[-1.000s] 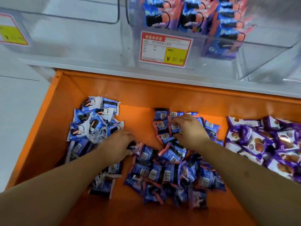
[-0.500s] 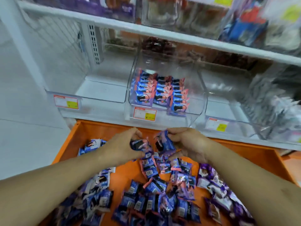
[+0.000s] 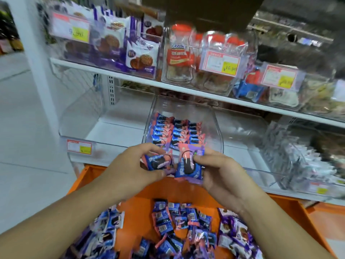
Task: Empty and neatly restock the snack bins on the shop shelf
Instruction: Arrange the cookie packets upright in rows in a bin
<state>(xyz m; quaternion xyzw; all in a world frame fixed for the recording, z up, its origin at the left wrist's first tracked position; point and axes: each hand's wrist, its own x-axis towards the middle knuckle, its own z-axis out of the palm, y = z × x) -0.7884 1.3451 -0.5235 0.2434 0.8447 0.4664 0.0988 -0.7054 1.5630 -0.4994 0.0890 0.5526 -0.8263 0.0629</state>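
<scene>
1. The white shop shelf runs across the view in two tiers; its upper tier carries clear bins of biscuit packs and orange-capped jars, each with a red-and-yellow price tag.
2. An orange crate sits below the lower tier, with loose snack packets heaped inside: blue-and-pink ones in the middle, purple ones at the right.
3. On the lower tier stands an empty clear bin at the left, and just beside it a middle clear bin holding neat rows of blue-and-pink packets.
4. The left hand is raised in front of the middle bin, fingers and thumb curled round a blue-and-pink packet.
5. The right hand is close beside it, pinching a second blue-and-pink packet upright between thumb and fingers; the two packets are almost touching, above the crate's far edge.
</scene>
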